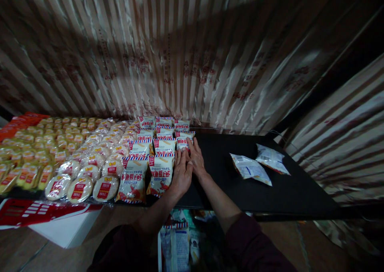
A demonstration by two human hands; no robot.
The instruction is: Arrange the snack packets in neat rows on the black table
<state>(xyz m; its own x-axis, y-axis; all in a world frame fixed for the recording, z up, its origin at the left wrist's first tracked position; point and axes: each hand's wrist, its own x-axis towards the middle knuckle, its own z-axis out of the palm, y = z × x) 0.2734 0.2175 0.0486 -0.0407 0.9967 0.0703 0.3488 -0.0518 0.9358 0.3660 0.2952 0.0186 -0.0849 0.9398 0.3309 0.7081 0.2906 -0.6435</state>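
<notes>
My left hand [181, 173] lies flat with its fingers stretched forward, at the right side of the front rows of white snack bags. Beside it my right hand [196, 157] reaches a little farther, its fingers also extended, touching the near part of a snack bag [183, 140] with red lettering. The two hands meet at the thumbs and partly cover what lies beneath them. Just left of them leans another snack bag [160, 175] with a blue-and-red striped edge. A similar bag [132, 179] stands at the front of the neighbouring column.
Clear-wrapped round crackers [79, 190] and yellow packaged cakes [28, 174] fill the left of the black table [216, 192]. Two snack bags [251, 169] lie face down on the right. Below the front edge is a container with more bags [175, 246]. A striped curtain [180, 56] hangs behind.
</notes>
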